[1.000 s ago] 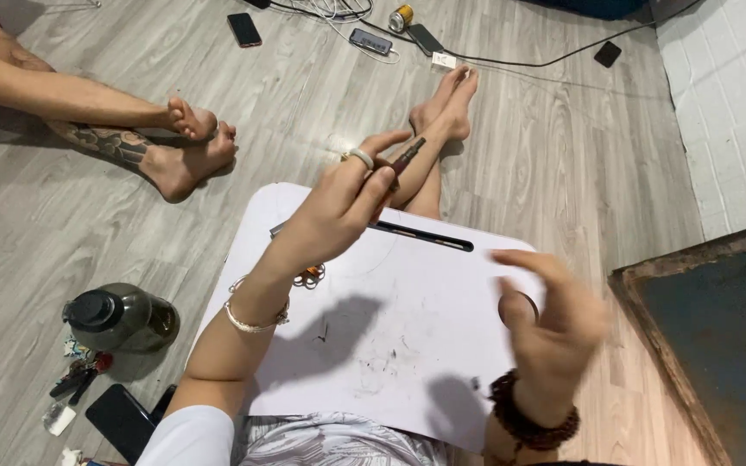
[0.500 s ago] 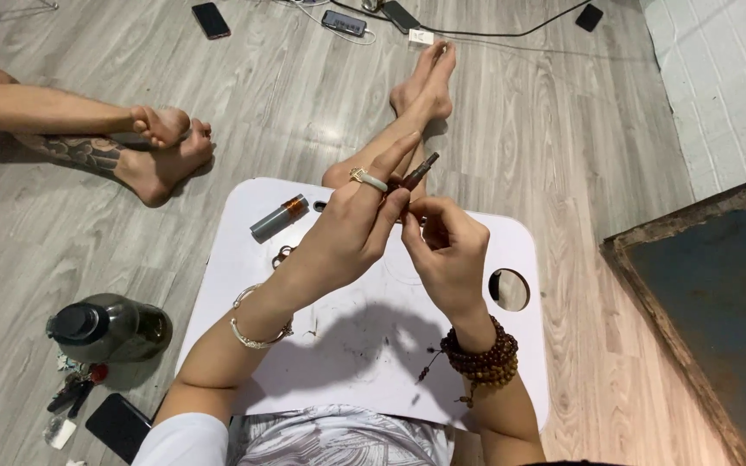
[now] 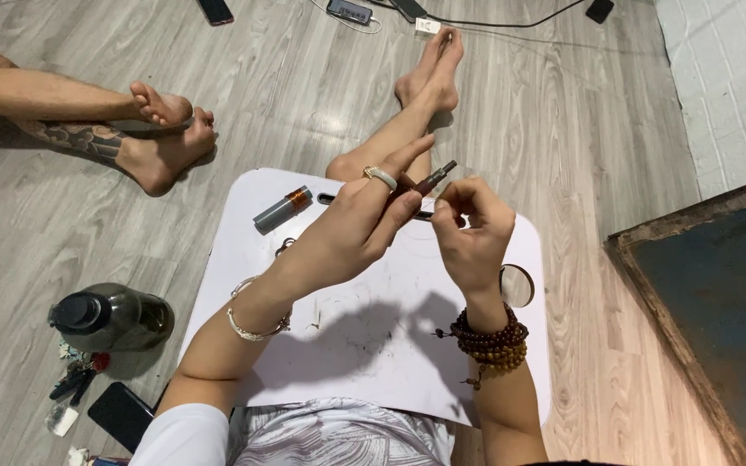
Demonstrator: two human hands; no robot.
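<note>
Over a white lap table [image 3: 373, 362], my left hand [image 3: 357, 226] grips a thin dark brown pen-like stick [image 3: 436, 177], its tip pointing up and right. A ring sits on one left finger and a silver bangle on that wrist. My right hand [image 3: 470, 233] is close beside the stick's tip, fingers curled and pinched together near it; whether they touch it I cannot tell. Brown bead bracelets wrap the right wrist. A grey cylinder with an orange band [image 3: 282, 209] lies on the table's far left part.
My legs stretch out under the table on a grey wood floor. Another person's bare feet [image 3: 161, 138] rest at the left. A dark bottle [image 3: 110, 318], a black phone [image 3: 121, 414] and small items lie at my left. Phones and cables lie far ahead. A framed dark panel [image 3: 718, 293] is at the right.
My right hand rose from the table's right edge to the stick's tip beside my left hand. The view shifted, and the grey cylinder came into sight on the table.
</note>
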